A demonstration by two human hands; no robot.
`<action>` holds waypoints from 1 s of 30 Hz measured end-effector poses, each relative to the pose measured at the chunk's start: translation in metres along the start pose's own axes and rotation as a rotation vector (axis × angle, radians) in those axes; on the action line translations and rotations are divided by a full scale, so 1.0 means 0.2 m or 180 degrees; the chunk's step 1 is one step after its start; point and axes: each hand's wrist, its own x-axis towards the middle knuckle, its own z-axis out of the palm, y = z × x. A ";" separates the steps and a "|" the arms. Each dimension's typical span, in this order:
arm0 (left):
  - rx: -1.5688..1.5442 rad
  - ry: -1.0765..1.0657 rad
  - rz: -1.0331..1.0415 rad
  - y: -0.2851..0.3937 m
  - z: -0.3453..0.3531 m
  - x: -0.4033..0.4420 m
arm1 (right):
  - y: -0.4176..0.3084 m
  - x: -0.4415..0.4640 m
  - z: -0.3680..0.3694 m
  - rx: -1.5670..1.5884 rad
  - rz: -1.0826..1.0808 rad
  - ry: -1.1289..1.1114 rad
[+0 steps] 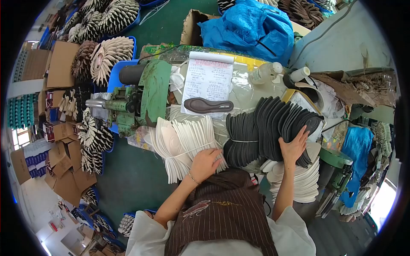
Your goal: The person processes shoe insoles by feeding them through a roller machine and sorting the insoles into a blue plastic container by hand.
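Before me on the bench lies a bundle of white insoles (188, 138), tied round with a band. My left hand (205, 164) rests against its right end, fingers apart. To the right stand black insoles (273, 123) in close rows; the left part (241, 141) has a band round it. My right hand (294, 147) grips the near side of the right-hand black insoles, thumb and fingers spread around them. A single dark brown insole (208, 106) with pale lettering lies across the foot of a handwritten sheet (209, 77).
Left of the sheet stands a green machine (153, 89). Clear bottles (265, 73) stand at the back right, beneath a blue plastic bag (252, 27). More pale insoles (297, 179) are stacked beside my right forearm. Cardboard boxes (64, 170) and filled blue tubs line the left.
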 end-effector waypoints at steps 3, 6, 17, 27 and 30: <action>0.0002 0.0007 -0.0011 0.01 0.00 -0.02 | 0.01 -0.03 0.01 -0.0524 0.0168 0.0019; -0.0004 0.0044 0.0034 0.01 0.00 0.01 | 0.02 0.00 0.04 -0.0768 0.0291 0.0012; -0.0016 0.0070 0.0101 0.00 -0.02 0.00 | 0.05 0.08 -0.09 -0.0433 0.0738 -0.0311; -0.1129 -0.0022 0.0055 0.02 -0.03 -0.06 | 0.29 0.03 -0.39 0.1131 0.0510 0.0690; -0.2581 -0.0344 -0.0065 0.12 -0.08 -0.06 | 0.03 -0.18 -0.79 0.3409 0.0923 0.0268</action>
